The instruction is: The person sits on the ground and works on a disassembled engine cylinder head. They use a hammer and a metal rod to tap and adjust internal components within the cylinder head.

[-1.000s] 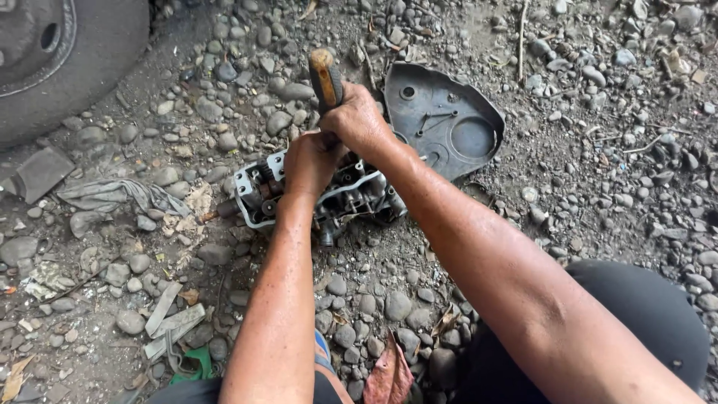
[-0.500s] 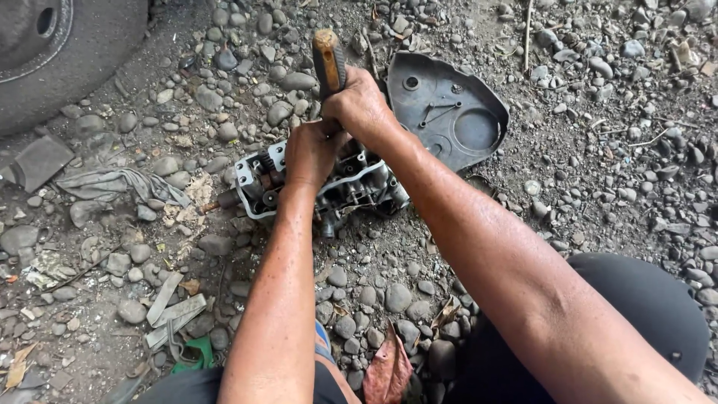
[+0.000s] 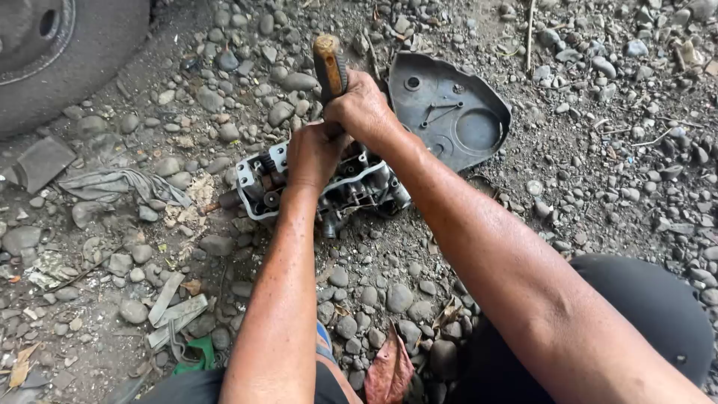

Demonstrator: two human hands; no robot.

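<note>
- Right hand [image 3: 364, 111]: fist wrapped around the tool handle [image 3: 329, 69], which has a worn yellowish end and a dark grip; the handle stands up out of the fist, tilted slightly away from the person, and its working end is hidden under both hands.
- Left hand [image 3: 314, 153]: curled and pressed down on top of the engine part [image 3: 359, 187], just below and touching the right hand; whether its fingers pinch anything cannot be told.
- Engine part: a grey cast-metal block with open cavities, springs and a pale flat rim at its left end; it lies on the gravel [image 3: 598, 164] near the middle of the view, directly under both hands.
- Cover [image 3: 449, 112]: a dark, roughly shield-shaped metal plate with a round recess, lying inner face up just beyond and to the right of the engine part, close to the right wrist.
- Tyre [image 3: 67, 52]: a dark wheel in the upper left corner, well apart from the hands.
- Rag [image 3: 120, 183]: grey crumpled cloth on the stones, left of the engine part.
- Strips [image 3: 173, 307]: flat pale pieces lying lower left, with a green scrap [image 3: 196, 353] just below them.
- Leaf [image 3: 390, 370]: dry and reddish, between the person's knees at the bottom edge.
</note>
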